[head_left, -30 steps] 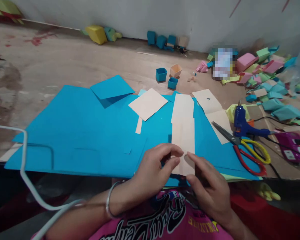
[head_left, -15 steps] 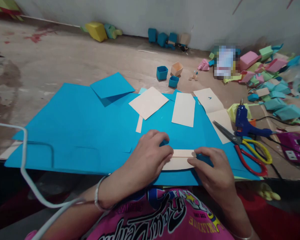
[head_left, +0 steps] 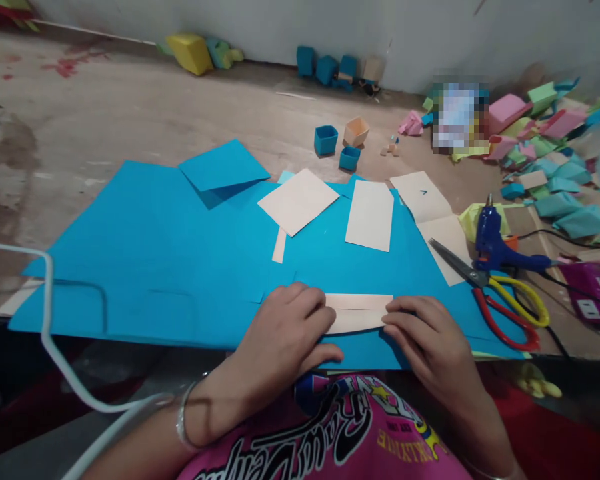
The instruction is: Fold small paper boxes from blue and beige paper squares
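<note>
A cream paper strip (head_left: 359, 312) with a fold line along its length lies on the large blue sheet (head_left: 155, 233) near the front edge. My left hand (head_left: 293, 327) presses on the strip's left end with curled fingers, its thumb apart and lower down. At the right end, my right hand (head_left: 430, 340) pinches the strip between thumb and fingers. Farther back on the blue sheet lie a cream square (head_left: 299, 201), a cream rectangle (head_left: 370, 217) and a narrow cream strip (head_left: 279, 246).
Scissors (head_left: 475, 277) with red and yellow handles lie right of my right hand, beside a blue glue gun (head_left: 495, 243). Small paper boxes (head_left: 325, 140) stand behind the sheets. Colourful paper pieces (head_left: 560, 187) are heaped at the right. A white cable (head_left: 50, 320) crosses the left.
My left hand has shifted slightly left and its thumb has moved off the strip, down toward me. The fingers of my right hand have closed further on the strip's right end.
</note>
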Action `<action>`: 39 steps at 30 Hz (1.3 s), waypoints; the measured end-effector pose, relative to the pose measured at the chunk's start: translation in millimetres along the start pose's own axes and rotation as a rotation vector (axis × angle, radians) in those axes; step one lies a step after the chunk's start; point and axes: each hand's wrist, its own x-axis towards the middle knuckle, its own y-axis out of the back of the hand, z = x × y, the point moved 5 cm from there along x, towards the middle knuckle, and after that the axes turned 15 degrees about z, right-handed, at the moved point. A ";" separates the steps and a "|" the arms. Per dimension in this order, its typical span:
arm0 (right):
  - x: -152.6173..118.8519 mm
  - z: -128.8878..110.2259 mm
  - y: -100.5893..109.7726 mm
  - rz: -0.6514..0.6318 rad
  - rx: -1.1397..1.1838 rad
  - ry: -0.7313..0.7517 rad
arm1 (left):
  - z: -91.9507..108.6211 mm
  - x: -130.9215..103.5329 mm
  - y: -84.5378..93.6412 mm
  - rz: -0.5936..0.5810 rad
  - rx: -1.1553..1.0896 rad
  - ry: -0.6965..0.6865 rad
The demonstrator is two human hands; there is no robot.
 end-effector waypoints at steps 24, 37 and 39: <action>4.8 6.5 -11.5 0.090 -0.171 -0.165 | -7.1 0.2 -1.1 0.025 0.141 0.247; 2.9 8.4 -4.5 0.032 -0.056 -0.228 | -1.8 2.3 -0.7 0.008 0.208 0.196; 3.4 7.6 -5.5 0.033 -0.072 -0.230 | -0.3 3.3 -0.2 0.013 0.223 0.185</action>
